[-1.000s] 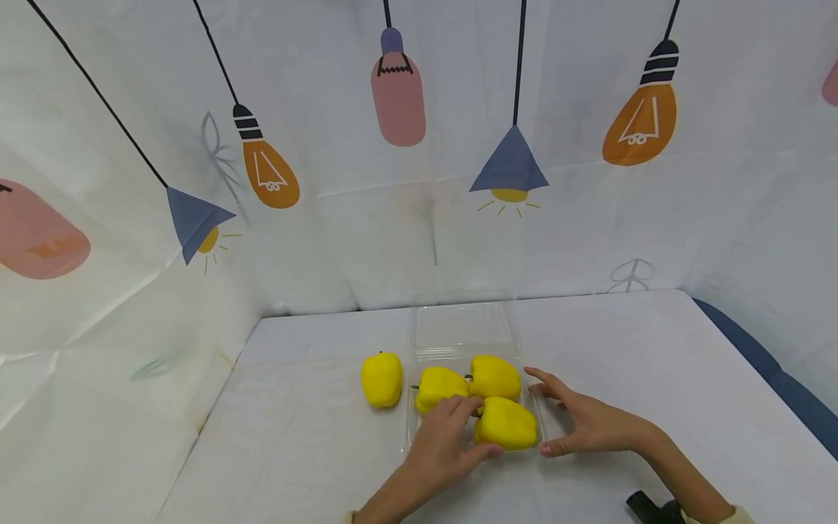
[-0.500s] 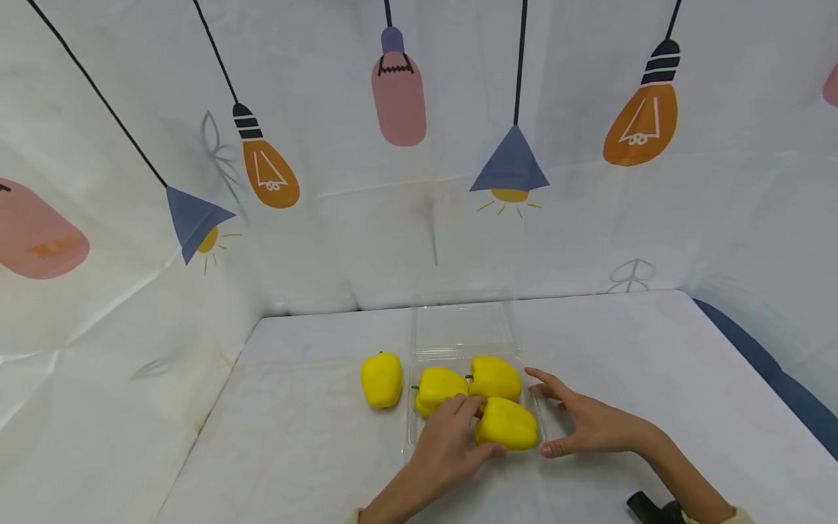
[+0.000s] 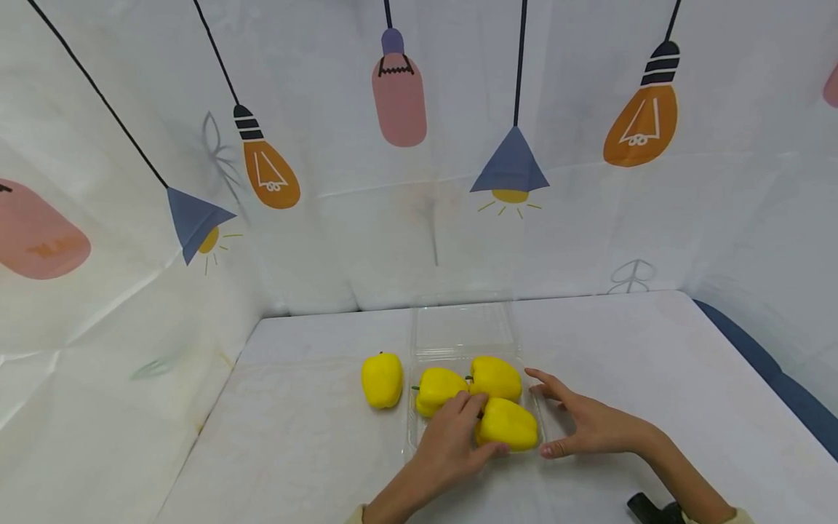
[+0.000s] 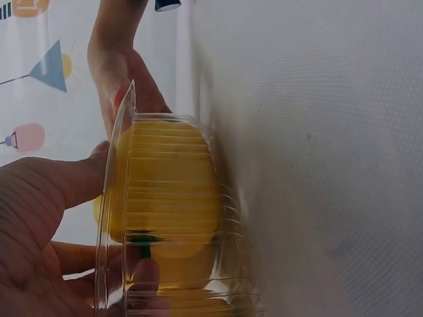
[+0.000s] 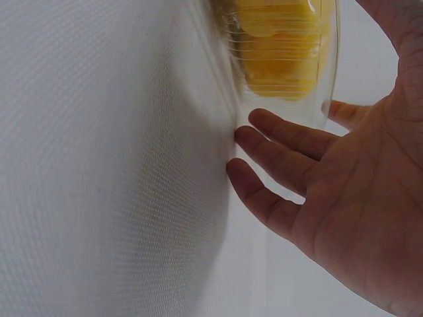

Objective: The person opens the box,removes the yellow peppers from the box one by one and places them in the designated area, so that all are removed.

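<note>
Peppers (image 3: 495, 378) and clear box (image 3: 417, 426) on white table (image 3: 294, 422)

Three yellow peppers lie inside the clear box, and its lid (image 3: 463, 327) is turned back to the far side. A fourth pepper (image 3: 382, 380) rests on the table, just left of the box. The left hand (image 3: 448, 440) is at the left end of the near pepper (image 3: 509, 426): its thumb lies along the near side, and its bent fingers are beside the green stem. I cannot tell if it grips this pepper or only touches it. The right hand (image 3: 589, 426) is released and holds nothing; its fingers are spread just beside the right wall of the box. The other two peppers in the box lie farther than the near pepper. Behind the table there is a pale cloth (image 3: 366, 240) with printed lamps and bulbs
</note>
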The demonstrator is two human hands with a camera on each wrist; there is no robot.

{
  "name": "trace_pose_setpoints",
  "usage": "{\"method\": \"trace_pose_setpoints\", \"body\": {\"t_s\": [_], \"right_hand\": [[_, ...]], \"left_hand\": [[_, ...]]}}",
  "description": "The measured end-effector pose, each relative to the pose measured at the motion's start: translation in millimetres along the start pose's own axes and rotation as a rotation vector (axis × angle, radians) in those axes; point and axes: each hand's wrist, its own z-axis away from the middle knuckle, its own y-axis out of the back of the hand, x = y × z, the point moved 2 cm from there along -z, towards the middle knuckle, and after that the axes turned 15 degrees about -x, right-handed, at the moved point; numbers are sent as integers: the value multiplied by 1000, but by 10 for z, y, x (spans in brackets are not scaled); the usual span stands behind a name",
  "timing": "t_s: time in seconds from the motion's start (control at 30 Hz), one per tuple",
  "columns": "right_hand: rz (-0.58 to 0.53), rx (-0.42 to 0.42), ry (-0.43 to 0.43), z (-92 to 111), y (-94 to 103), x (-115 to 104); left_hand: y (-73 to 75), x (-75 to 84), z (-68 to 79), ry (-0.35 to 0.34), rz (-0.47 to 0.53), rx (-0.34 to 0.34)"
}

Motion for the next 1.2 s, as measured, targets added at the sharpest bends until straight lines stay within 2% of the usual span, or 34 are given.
{"method": "trace_pose_setpoints", "body": {"t_s": [0.37, 0.6, 0.77, 0.97, 1.2], "right_hand": [[15, 5, 10, -2, -5, 16], [21, 4, 15, -3, -3, 16], [27, 4, 17, 0, -3, 13], [29, 8, 13, 2, -2, -2], [13, 4, 10, 4, -4, -7]], "left_hand": [[-17, -20, -25, 2, 13, -21], [-4, -7, -8, -19, -31, 19], [2, -2, -4, -29, -50, 24], [5, -10, -8, -23, -25, 6], [-14, 8, -16, -6, 17, 20]]}}
